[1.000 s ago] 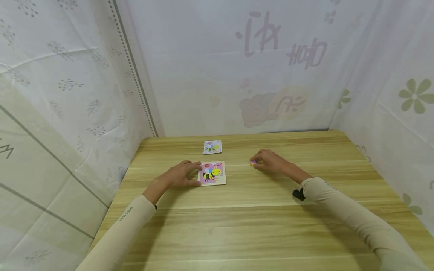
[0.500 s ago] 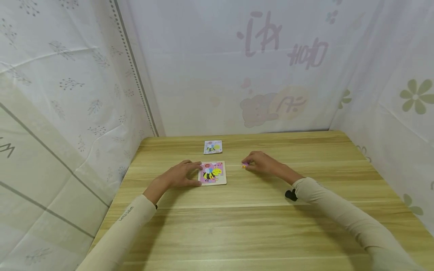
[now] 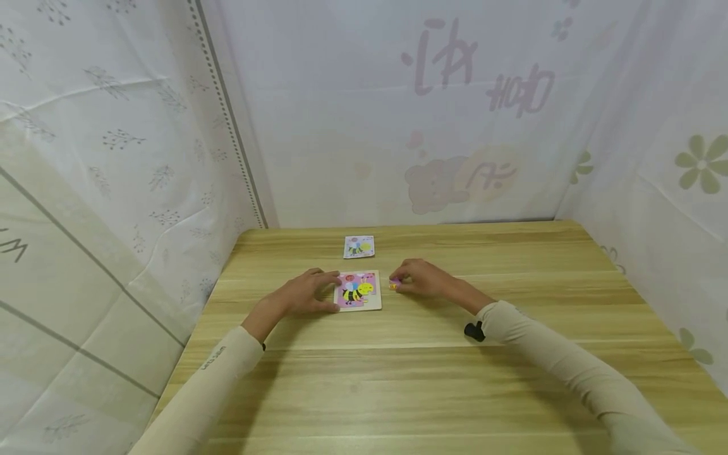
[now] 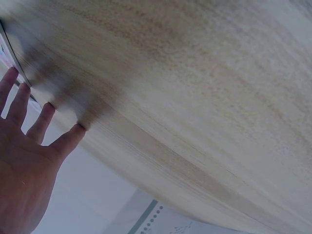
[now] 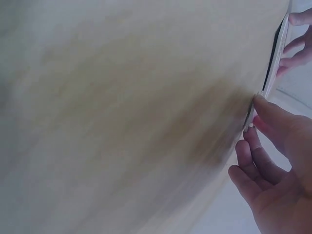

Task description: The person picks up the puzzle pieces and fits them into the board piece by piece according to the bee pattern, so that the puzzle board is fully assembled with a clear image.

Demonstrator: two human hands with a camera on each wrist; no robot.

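A square puzzle board (image 3: 372,304) with a pink bee picture lies on the table, a pale gap showing at its lower right. At its left side rests my left hand (image 3: 307,292), its thumb and fingertips touching the edge. In the left wrist view this hand's fingers (image 4: 43,119) are spread and fairly straight. Just right of the board, my right hand (image 3: 423,278) pinches a small purple and yellow puzzle piece (image 3: 394,284) between thumb and fingers. The right wrist view shows the piece edge-on at the fingertips, with its picture hidden.
Behind the board lies a paper card (image 3: 359,247) with the same bee picture. The wooden table (image 3: 352,385) reaches back to a printed cloth (image 3: 330,126), and more cloth hangs at both sides. A black object (image 3: 474,332) sits at the right wrist.
My right hand has moved left with the puzzle piece, from well right of the board to close beside its right edge. My left hand and the board have stayed in place.
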